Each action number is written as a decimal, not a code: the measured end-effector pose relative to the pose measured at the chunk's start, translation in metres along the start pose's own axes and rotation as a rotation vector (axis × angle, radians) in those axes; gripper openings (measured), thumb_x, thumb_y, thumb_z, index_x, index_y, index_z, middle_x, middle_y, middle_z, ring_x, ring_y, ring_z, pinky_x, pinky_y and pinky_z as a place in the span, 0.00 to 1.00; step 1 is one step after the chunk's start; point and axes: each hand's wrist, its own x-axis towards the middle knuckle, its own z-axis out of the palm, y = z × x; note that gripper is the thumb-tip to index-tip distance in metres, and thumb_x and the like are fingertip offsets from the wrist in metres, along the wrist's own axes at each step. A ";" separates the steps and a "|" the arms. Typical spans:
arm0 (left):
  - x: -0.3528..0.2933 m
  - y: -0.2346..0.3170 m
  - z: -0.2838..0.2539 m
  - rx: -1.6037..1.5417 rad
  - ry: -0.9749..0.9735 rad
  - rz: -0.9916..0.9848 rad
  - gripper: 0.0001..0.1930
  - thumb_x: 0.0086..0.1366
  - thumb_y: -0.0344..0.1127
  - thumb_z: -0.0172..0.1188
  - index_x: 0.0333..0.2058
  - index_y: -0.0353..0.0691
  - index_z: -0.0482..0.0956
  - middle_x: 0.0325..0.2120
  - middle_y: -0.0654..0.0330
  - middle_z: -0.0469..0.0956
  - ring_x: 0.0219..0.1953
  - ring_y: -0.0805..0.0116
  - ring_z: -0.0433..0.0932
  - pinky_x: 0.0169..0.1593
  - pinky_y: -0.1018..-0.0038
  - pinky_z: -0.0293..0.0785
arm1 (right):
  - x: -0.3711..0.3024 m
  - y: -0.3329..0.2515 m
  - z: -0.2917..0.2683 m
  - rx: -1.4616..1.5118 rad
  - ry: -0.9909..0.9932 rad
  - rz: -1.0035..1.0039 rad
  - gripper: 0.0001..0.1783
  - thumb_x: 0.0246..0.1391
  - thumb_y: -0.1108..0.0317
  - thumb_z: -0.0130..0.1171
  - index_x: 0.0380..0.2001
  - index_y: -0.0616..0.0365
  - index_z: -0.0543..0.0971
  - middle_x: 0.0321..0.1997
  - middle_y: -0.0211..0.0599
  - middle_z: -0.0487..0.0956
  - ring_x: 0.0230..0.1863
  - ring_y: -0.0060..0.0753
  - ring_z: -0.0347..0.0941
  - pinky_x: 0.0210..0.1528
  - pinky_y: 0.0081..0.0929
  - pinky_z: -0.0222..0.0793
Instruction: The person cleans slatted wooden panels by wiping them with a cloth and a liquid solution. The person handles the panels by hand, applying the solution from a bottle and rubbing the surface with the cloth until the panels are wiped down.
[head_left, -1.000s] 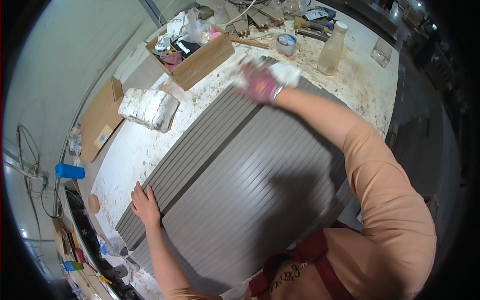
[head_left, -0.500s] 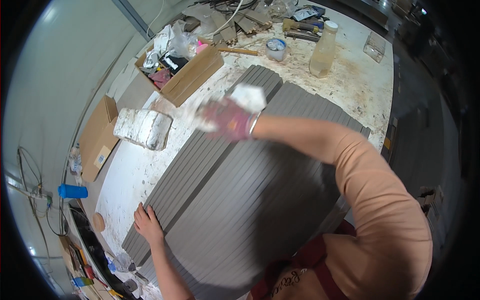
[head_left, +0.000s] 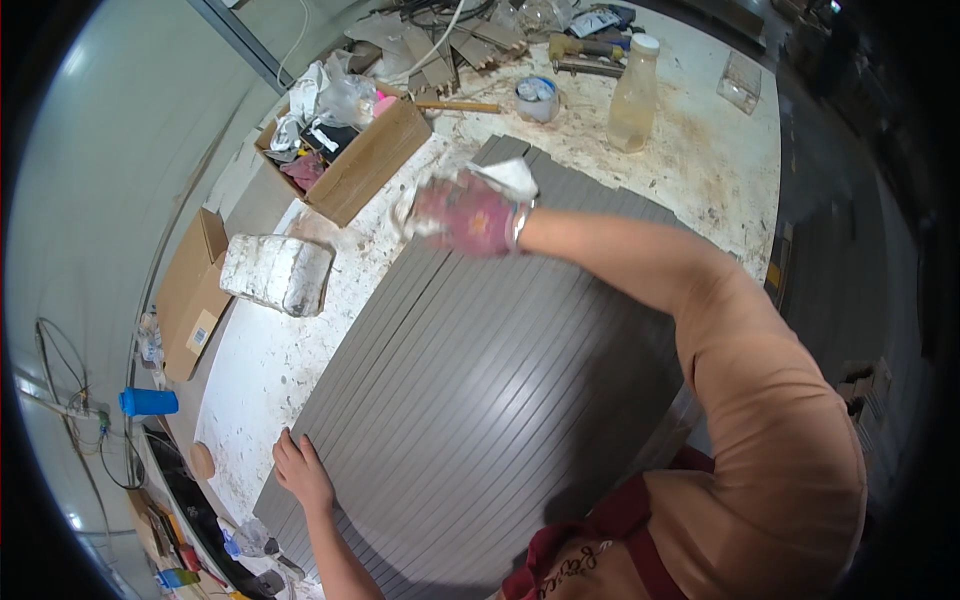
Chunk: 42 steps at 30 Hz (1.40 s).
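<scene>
Long grey strips (head_left: pixel 470 360), packed side by side, lie on the white table; one narrow dark gap runs between two groups of them. My bare left hand (head_left: pixel 303 472) rests at their left edge near the lower end, fingers stretched out and holding nothing. At the far end, my right hand (head_left: pixel 468 215) wears a stained pink glove and is closed on a white cloth (head_left: pixel 513 178). The cloth shows on both sides of the glove, over the strips. Motion blurs the right fingertips.
A white wrapped block (head_left: pixel 277 274) and an open cardboard box of odds and ends (head_left: pixel 375 170) sit left of the strips. Beyond them stand a small tub (head_left: pixel 537 98) and a bottle of cloudy liquid (head_left: pixel 634 100). A blue cup (head_left: pixel 150 402) is at far left.
The wide dark gap between the two groups of strips has narrowed to a thin line. My right hand with the cloth has shifted slightly toward the far end; my left hand stays at the edge.
</scene>
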 end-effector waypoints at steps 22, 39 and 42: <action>0.005 0.013 -0.001 -0.020 0.037 0.066 0.23 0.71 0.47 0.42 0.58 0.41 0.66 0.54 0.55 0.67 0.58 0.57 0.65 0.63 0.56 0.51 | -0.005 0.019 -0.026 -0.131 -0.016 0.298 0.43 0.57 0.36 0.44 0.66 0.56 0.59 0.71 0.46 0.56 0.73 0.44 0.48 0.71 0.48 0.41; 0.002 0.005 0.001 -0.027 -0.001 0.044 0.24 0.71 0.47 0.42 0.61 0.43 0.63 0.58 0.56 0.65 0.62 0.58 0.61 0.64 0.55 0.49 | -0.046 -0.061 0.050 -0.207 0.384 -0.411 0.38 0.58 0.40 0.48 0.65 0.49 0.61 0.70 0.44 0.57 0.71 0.42 0.51 0.71 0.48 0.42; -0.004 -0.010 0.002 0.001 0.010 0.017 0.25 0.71 0.49 0.42 0.62 0.45 0.63 0.58 0.56 0.65 0.63 0.58 0.61 0.65 0.55 0.49 | -0.071 -0.108 0.024 0.289 0.083 -0.415 0.35 0.58 0.44 0.50 0.65 0.48 0.62 0.71 0.42 0.57 0.70 0.41 0.54 0.71 0.45 0.46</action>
